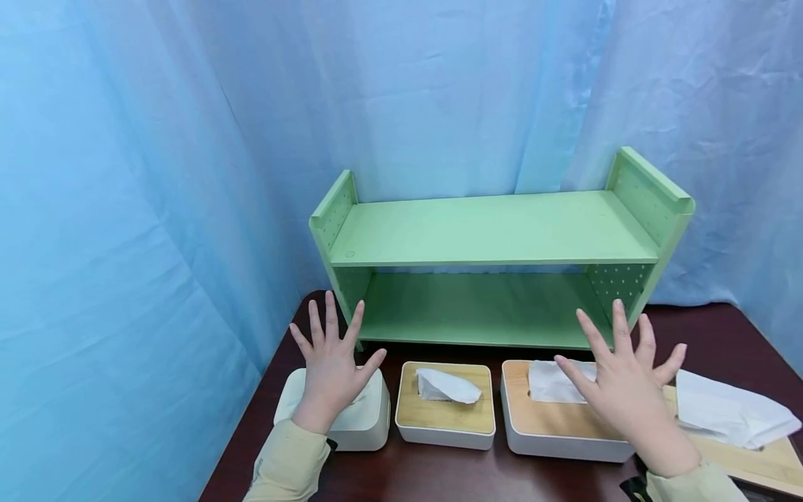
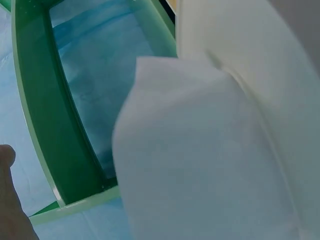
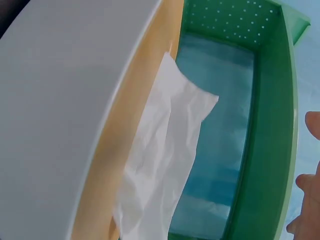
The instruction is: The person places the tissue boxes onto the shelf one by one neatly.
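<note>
My left hand (image 1: pixel 332 376) hovers with fingers spread above a white tissue box (image 1: pixel 376 418) at the left of the row. In the left wrist view that box's tissue (image 2: pixel 190 150) fills the middle. Over a larger tissue box with a wooden lid (image 1: pixel 546 418), my right hand (image 1: pixel 627 387) spreads its fingers and holds nothing; the hand covers part of the lid. Between the hands stands a smaller wooden-lidded tissue box (image 1: pixel 408 411) with a tissue (image 1: pixel 445 385) sticking out. The right wrist view shows the larger box's white side (image 3: pixel 60 110) and its tissue (image 3: pixel 165 135).
A green two-tier shelf (image 1: pixel 495 226) stands behind the boxes, with raised perforated end panels. At the far right lies another wooden-lidded box (image 1: pixel 759 460) with a large tissue (image 1: pixel 728 408). All stand on a dark red-brown table (image 1: pixel 464 477); blue curtains (image 1: pixel 157 209) hang behind and at the left.
</note>
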{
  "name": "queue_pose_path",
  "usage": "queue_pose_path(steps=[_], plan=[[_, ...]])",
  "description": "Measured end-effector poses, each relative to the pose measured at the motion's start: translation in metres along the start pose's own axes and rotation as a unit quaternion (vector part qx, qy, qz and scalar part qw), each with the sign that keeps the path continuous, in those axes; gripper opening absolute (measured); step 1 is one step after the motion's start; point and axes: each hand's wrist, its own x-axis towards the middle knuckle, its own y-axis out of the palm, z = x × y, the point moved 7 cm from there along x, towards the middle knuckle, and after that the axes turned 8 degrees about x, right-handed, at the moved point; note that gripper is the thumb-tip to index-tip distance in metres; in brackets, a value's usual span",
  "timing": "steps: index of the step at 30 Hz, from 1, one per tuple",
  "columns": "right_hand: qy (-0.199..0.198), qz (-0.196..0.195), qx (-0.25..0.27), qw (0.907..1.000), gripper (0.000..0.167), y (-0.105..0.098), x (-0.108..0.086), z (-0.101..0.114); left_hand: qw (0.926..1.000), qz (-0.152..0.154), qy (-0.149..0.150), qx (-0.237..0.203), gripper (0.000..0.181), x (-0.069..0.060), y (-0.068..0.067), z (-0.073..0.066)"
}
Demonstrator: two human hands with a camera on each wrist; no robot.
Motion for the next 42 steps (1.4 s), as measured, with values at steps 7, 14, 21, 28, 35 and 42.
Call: queue_pose_path(steps=[7,14,21,28,35,42], plan=[[-0.037,-0.001,0.000,0.9993,0.075,0.022,0.000,0.027,1.0000,-0.008,0.003,0.001,0.089,-0.009,-0.002,0.015],[-0.068,0.011,0.020,0.9974,0.074,0.048,-0.002,0.057,0.9999,0.004,0.001,0.011,0.081,-0.025,0.001,0.040],[-0.088,0.051,0.035,0.9942,0.072,0.081,-0.006,0.086,0.9997,0.022,-0.008,-0.006,0.078,-0.047,0.010,0.072],[-0.116,0.074,0.044,0.9895,0.073,0.110,-0.007,0.113,0.9991,0.023,-0.016,-0.032,0.078,-0.064,0.020,0.104],[-0.150,0.086,0.070,0.9824,0.073,0.139,-0.004,0.136,0.9981,0.033,-0.004,-0.052,0.075,-0.076,0.028,0.117],[-0.188,0.124,0.091,0.9700,0.072,0.169,-0.006,0.159,0.9953,0.073,-0.013,-0.062,0.075,-0.090,0.042,0.123]])
